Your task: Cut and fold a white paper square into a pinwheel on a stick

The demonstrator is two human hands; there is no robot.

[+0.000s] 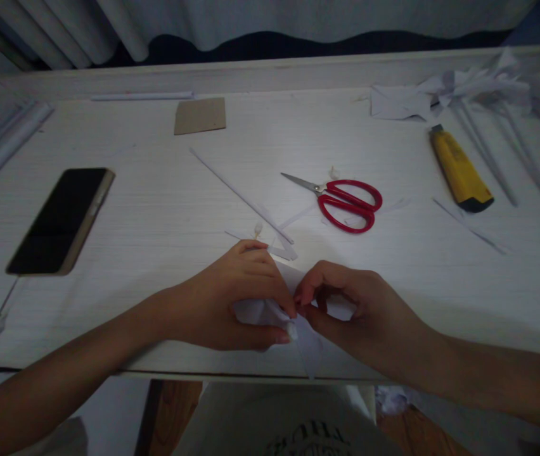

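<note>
Near the table's front edge, both my hands meet over a piece of white paper (308, 348). My left hand (246, 297) pinches the paper, thumb and index finger close together on a small white bunched bit. My right hand (346, 301) is closed in a pinch right beside those fingertips, at the same paper. What exactly its fingertips grip is hidden. Just beyond my hands lie a thin rolled paper stick (241, 195) and some paper scraps. Red-handled scissors (331, 196) rest a little farther off, their blades together and pointing left.
At left lies a phone (61, 221) with a cable. A yellow utility knife (460, 168) is at right, near grey-looking rods and crumpled paper (483, 88). A cardboard square (200, 116) and a paper roll (141, 97) lie at the back. A raised ledge runs along the rear.
</note>
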